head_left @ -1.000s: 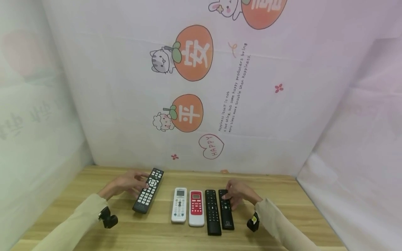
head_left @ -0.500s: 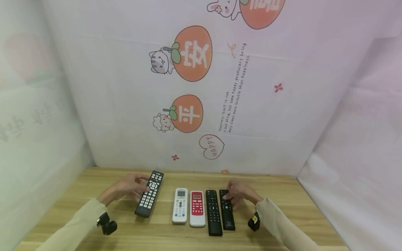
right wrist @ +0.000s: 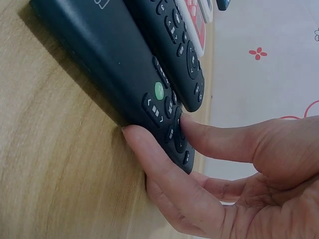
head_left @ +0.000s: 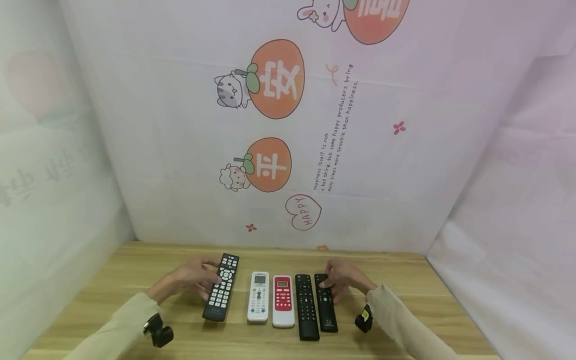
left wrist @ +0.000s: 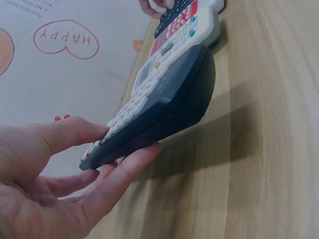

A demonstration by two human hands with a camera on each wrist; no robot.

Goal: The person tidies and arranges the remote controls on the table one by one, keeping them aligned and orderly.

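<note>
My left hand (head_left: 191,279) pinches a black remote control with white buttons (head_left: 222,289), thumb on the button face and fingers beneath. In the left wrist view this remote (left wrist: 164,107) is tilted and raised off the wood, its shadow falling beside it. Over on the right, my right hand (head_left: 343,278) grips the upper end of a short black remote (head_left: 326,310). The right wrist view shows the thumb on its buttons and the fingers along its side; this short remote (right wrist: 109,59) has a green button and lies on or very close to the table.
Between the hands lie a white remote (head_left: 258,300), a red and white remote (head_left: 283,302) and a long black remote (head_left: 307,310), side by side on the wooden table (head_left: 256,345). A printed white cloth (head_left: 180,125) stands behind, with pale cloth sides left and right.
My left hand has brought the white-buttoned remote nearer to me and slightly right, toward the white remote, and turned it a little more upright. The right hand stays where it was.
</note>
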